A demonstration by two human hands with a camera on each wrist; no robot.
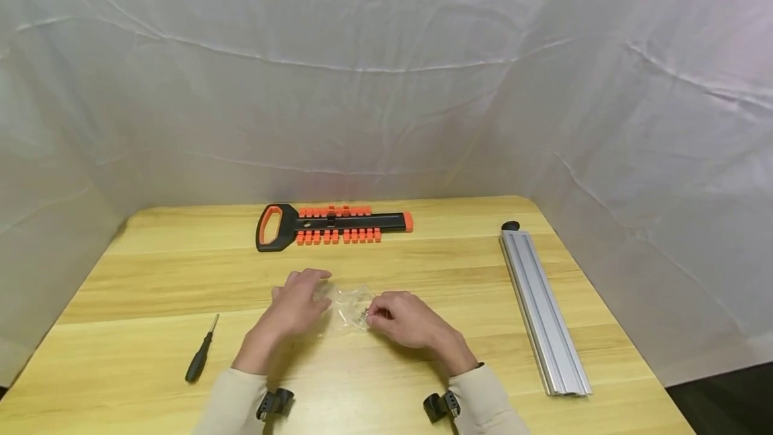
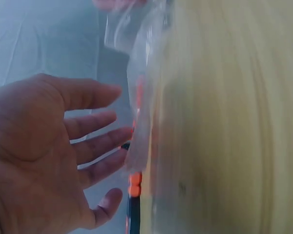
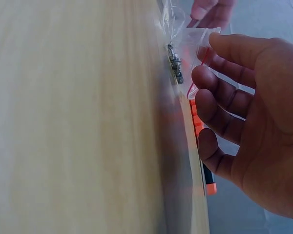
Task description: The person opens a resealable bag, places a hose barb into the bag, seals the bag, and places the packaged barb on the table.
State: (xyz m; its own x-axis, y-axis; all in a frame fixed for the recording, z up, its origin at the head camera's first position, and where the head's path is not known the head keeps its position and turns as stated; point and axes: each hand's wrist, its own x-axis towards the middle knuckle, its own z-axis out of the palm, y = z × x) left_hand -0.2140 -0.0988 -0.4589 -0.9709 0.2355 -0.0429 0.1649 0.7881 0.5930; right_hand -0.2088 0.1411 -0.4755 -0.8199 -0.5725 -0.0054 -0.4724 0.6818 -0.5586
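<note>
A clear zip bag (image 1: 349, 307) lies on the table between the two hands. Small dark screws (image 3: 175, 63) are gathered inside it, at the side nearer the right hand. With thumb and index finger, my right hand (image 1: 407, 319) pinches the bag's edge, near its red seal line. To the left of the bag is my left hand (image 1: 297, 306), its fingers spread and slightly bent. The left wrist view shows that palm holding nothing, the fingertips close to the plastic; whether they touch it I cannot tell.
An orange-and-black rack with a handle (image 1: 350, 222) lies behind the bag. At left is a black-handled screwdriver (image 1: 201, 354). A long silver aluminium profile (image 1: 543, 314) lies at right, with a black round part (image 1: 510, 225) at its far end. Pale cloth (image 1: 362, 119) hangs around the table.
</note>
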